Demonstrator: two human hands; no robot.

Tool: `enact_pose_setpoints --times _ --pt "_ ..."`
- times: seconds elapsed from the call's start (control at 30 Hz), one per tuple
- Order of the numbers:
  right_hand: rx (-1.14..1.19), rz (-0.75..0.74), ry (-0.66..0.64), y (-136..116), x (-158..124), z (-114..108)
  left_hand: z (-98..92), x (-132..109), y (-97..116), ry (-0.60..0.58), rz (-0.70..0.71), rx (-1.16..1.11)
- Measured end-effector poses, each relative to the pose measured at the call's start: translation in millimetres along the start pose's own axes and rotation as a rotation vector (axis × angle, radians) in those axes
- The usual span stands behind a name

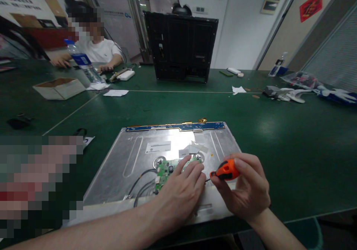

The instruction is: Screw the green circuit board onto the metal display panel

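A silver metal display panel (134, 157) lies face down on the green table in front of me, with a blue strip board (175, 126) along its far edge. A green circuit board (164, 170) with dark cables sits near its front. My left hand (178, 194) rests flat on that board, fingers stretched out over it. My right hand (245, 186) is closed round an orange-handled screwdriver (226, 170), its tip pointing left toward the fingers of my left hand.
A black monitor back shell (181, 45) stands upright at the far side. A person in white sits at the back left by a water bottle (83, 62) and a cardboard box (59, 87). White gloves (292, 93) and bags lie at the right.
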State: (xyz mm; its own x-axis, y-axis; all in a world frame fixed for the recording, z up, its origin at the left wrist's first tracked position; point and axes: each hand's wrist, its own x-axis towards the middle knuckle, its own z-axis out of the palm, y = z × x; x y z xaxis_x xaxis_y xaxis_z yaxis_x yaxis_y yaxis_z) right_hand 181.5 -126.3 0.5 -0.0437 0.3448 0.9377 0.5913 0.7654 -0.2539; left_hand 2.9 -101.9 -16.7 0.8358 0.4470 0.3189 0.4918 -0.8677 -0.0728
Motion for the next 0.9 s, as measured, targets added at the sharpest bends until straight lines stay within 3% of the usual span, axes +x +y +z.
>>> enact_pose_setpoints --times 0.27,0.63,0.9 --pt "0.070 0.061 -0.032 -1 -7 0 1.1 1 -1 -0.002 0.008 0.012" --pt "-0.039 -0.069 -0.004 1 2 1 0.9 -1 0 -0.031 -0.009 -0.001" --pt "0.022 0.035 -0.040 1 -10 1 2.9 0 -1 0.000 -0.004 0.000"
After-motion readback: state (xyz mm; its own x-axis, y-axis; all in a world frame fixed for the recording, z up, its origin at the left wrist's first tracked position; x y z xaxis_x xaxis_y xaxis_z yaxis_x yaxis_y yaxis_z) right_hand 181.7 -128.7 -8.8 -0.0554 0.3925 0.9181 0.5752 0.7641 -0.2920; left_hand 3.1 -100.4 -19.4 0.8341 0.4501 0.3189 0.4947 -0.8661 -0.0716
